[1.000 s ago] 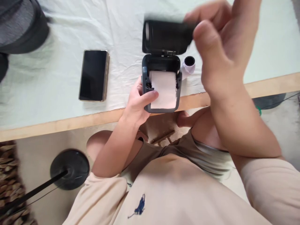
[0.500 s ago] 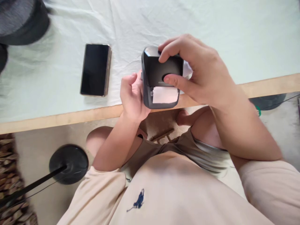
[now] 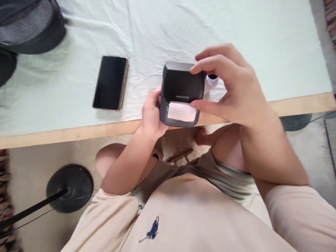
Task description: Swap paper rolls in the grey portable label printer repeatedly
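A small black portable label printer (image 3: 183, 82) with a pale paper strip (image 3: 181, 111) at its slot is held over the table's front edge. My left hand (image 3: 153, 117) grips it from the left and below, most of its fingers hidden behind the body. My right hand (image 3: 231, 84) is at the printer's right side, fingers apart. Its index fingertip is at the lid's upper right corner and its thumb tip at the right end of the paper strip. Just behind that corner a white paper roll (image 3: 211, 83) with a dark core lies on the table, partly covered by the printer and right hand.
A smartphone (image 3: 110, 83) lies dark-screened on the pale cloth (image 3: 147, 31), left of the printer. At the back left stands a dark round-sided object (image 3: 34, 31). The table has a wooden front edge (image 3: 78, 133). A black round stand base (image 3: 70, 189) sits on the floor.
My right thumb and fingers have slid from the middle of the lid to its right side. Lettering on the lid and the roll behind it now show. The view has shifted slightly.
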Demonstrator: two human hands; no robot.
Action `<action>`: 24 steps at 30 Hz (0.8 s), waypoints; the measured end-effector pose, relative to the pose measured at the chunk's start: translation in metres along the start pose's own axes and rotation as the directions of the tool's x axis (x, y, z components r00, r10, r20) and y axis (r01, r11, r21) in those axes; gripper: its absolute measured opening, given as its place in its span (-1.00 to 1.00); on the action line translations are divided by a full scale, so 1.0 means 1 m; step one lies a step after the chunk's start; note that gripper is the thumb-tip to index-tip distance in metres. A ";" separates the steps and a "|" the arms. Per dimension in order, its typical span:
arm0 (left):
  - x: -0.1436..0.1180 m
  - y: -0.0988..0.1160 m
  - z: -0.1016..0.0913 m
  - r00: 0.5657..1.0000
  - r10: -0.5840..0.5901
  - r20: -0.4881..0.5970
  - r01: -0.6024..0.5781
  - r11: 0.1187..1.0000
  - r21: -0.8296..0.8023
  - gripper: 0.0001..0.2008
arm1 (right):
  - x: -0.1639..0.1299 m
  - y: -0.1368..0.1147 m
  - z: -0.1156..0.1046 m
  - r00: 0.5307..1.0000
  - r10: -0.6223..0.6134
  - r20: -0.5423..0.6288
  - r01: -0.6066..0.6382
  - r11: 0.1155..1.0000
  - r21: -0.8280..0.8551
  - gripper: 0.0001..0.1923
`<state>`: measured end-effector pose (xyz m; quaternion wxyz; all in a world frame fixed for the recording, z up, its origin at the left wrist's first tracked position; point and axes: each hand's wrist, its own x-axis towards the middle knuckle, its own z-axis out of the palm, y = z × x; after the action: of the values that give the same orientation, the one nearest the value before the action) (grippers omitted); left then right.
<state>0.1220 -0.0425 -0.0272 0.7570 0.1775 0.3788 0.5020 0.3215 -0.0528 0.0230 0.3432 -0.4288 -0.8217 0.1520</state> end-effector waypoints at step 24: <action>0.000 0.000 0.001 0.997 -0.036 0.062 0.040 0.997 -0.069 -0.52 | 0.023 -0.022 0.008 0.997 -0.005 -0.071 -0.016 0.955 -0.296 -0.92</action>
<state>0.1224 -0.0425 -0.0268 0.7834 0.1585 0.3412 0.4948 0.2938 -0.0462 0.0394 0.3036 -0.4828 -0.8213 0.0126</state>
